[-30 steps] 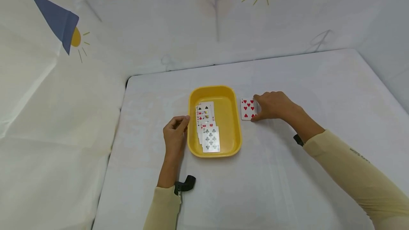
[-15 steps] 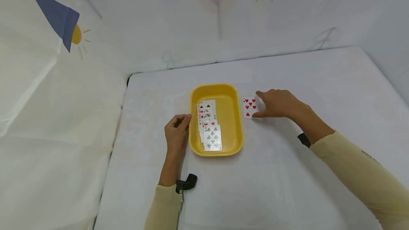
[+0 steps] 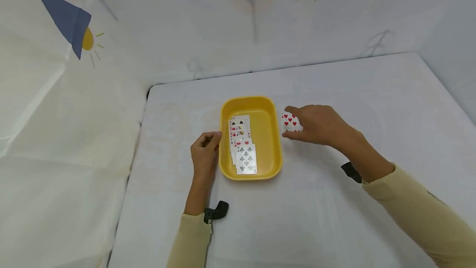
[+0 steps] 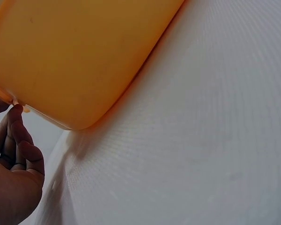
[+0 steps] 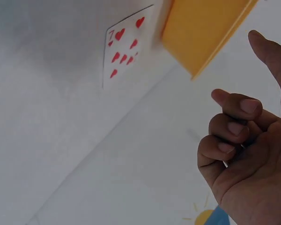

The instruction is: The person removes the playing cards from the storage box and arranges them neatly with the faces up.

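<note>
- On the white-covered table (image 3: 334,202), near its middle, a yellow tray (image 3: 268,135) is sitting with its long sides running from the far edge toward the near edge.
- Inside the tray, along its left wall, a fanned row of playing cards (image 3: 242,146) is lying face up; the eight of clubs (image 3: 247,159) is lying on top at the near end.
- Just beside the tray's right wall, the seven of hearts (image 3: 289,120) is lying face up on the table, and the right wrist view is showing its red pips and the "7" clearly (image 5: 124,47).
- The person's right hand (image 3: 316,124) is hovering over the card's right part, with the index finger stretched out past its far edge and the thumb reaching under its near edge.
- In the right wrist view the right hand (image 5: 248,150) is appearing with the middle, ring and little fingers curled in and the index finger straight; nothing is lying in its grasp, and the card is showing apart from the fingers there.
- From the head view it is not possible to tell whether a fingertip is actually touching the card.
- The person's left hand (image 3: 203,154) is resting on the table against the tray's left wall, fingers loosely curled.
- In the left wrist view the left hand (image 4: 11,178) is showing a fingertip touching the lip of the tray (image 4: 84,56), without gripping round it.
- Both forearms are wearing pale yellow sleeves (image 3: 420,222).
</note>
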